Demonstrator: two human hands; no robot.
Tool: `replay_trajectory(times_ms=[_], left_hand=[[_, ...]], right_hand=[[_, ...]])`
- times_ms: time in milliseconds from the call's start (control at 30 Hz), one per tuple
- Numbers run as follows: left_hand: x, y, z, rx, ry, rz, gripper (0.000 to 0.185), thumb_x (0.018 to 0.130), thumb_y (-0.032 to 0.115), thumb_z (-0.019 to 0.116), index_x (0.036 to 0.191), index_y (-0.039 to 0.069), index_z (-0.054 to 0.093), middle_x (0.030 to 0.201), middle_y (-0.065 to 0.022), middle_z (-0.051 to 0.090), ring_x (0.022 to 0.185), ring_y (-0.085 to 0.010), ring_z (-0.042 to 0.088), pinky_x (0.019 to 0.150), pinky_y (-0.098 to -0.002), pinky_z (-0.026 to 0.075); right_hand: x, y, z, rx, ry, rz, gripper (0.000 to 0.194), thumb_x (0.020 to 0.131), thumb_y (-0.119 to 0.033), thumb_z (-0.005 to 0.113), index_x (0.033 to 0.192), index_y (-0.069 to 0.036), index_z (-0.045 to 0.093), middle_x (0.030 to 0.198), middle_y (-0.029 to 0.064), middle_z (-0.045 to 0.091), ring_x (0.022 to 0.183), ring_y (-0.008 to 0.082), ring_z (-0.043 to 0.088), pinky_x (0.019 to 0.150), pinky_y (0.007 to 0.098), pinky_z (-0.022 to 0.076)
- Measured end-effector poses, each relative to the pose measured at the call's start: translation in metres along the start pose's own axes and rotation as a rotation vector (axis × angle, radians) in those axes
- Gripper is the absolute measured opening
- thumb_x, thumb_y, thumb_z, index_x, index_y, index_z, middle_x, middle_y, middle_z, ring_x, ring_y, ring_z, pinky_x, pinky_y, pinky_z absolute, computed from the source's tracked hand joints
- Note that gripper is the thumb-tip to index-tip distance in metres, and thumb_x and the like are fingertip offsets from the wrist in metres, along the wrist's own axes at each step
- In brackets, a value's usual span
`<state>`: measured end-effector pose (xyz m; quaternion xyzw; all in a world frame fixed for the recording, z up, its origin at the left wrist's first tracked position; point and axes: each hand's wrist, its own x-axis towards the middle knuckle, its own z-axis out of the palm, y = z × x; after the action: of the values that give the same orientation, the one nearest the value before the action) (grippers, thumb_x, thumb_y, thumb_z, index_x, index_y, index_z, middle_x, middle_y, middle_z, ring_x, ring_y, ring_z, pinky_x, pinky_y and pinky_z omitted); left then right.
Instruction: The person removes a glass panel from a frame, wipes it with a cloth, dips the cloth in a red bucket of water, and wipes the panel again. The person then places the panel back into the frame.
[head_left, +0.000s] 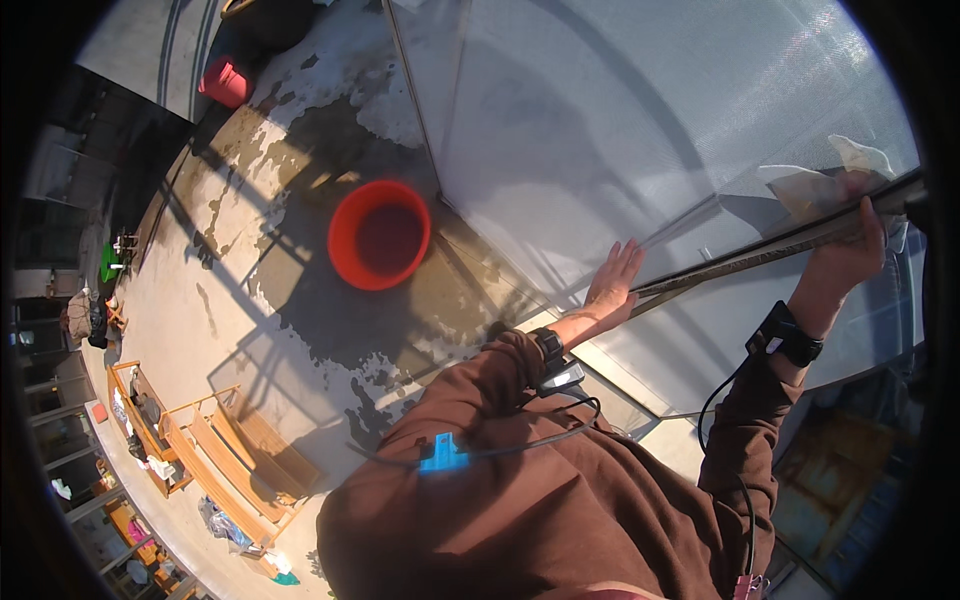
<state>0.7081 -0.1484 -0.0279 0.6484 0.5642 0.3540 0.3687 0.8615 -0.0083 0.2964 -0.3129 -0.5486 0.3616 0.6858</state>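
Observation:
A large translucent panel (570, 142), which looks like fine mesh in a thin frame, leans in front of me. A dark frame bar (757, 259) runs along its near edge. My left hand (611, 285) lies against the panel at the bar's left end, fingers extended and slightly apart. Farther right, my right hand (847, 244) grips the bar, its thumb on the near side. Blurred fingers and a white cloth (862, 155) show through or beyond the panel by that hand; whether the hand holds the cloth is unclear.
A red bucket (379, 235) with dark contents stands on the wet, patchy concrete floor (247, 300). A pink-red bucket (225, 82) is farther off. Wooden slatted furniture (240, 450) stands lower left, near a plastic bag (223, 521). Cables (525, 448) cross my brown sleeves and chest.

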Motion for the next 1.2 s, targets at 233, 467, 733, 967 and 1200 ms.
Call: replay_trajectory(times_ms=[233,467,733,967,1200], left_hand=[[0.001,-0.044,0.014,-0.025,-0.114,-0.137,0.091,0.085,0.010,0.065,0.157,0.007,0.010,0.163,-0.0173,0.012,0.150,-0.0354,0.015,0.122,-0.0408,0.020],[0.004,-0.025,-0.002,-0.174,-0.038,-0.197,0.091,0.086,0.017,0.068,0.156,0.003,0.011,0.159,-0.0235,0.019,0.148,-0.0371,0.020,0.121,-0.0394,0.022],[-0.044,0.052,-0.005,-0.446,0.478,0.075,0.110,0.076,0.007,0.082,0.155,0.005,0.006,0.155,-0.0272,0.017,0.145,-0.0396,0.024,0.117,-0.0440,0.026],[-0.097,0.051,-0.077,-0.541,0.928,0.138,0.093,0.079,0.006,0.079,0.148,0.002,0.016,0.145,-0.0243,0.028,0.133,-0.0365,0.034,0.110,-0.0413,0.033],[-0.161,0.068,-0.144,-0.246,1.239,0.145,0.078,0.081,0.008,0.076,0.139,0.001,0.025,0.136,-0.0219,0.035,0.123,-0.0336,0.040,0.103,-0.0395,0.037]], right_hand=[[-0.011,0.062,-0.015,0.152,-0.222,0.021,0.026,0.077,0.002,0.065,0.103,0.003,0.064,0.087,0.0159,0.071,0.076,0.0253,0.068,0.073,0.0355,0.0562],[-0.022,0.049,-0.003,0.156,-0.161,0.025,0.022,0.074,-0.001,0.073,0.095,0.001,0.066,0.087,0.0097,0.071,0.077,0.0197,0.068,0.077,0.0325,0.0553],[-0.093,0.012,0.106,0.139,0.118,-0.038,0.012,0.079,-0.004,0.075,0.089,-0.003,0.069,0.080,-0.0005,0.065,0.065,0.0064,0.057,0.058,0.0225,0.0473],[-0.111,-0.012,0.201,0.283,0.046,-0.193,0.046,0.062,-0.008,0.087,0.099,0.000,0.061,0.095,0.0069,0.064,0.085,0.0189,0.064,0.078,0.0315,0.0530],[-0.164,-0.070,0.268,0.512,-0.075,-0.022,0.047,0.069,-0.021,0.081,0.100,-0.001,0.052,0.090,0.0190,0.059,0.086,0.0370,0.061,0.075,0.0449,0.0490]])
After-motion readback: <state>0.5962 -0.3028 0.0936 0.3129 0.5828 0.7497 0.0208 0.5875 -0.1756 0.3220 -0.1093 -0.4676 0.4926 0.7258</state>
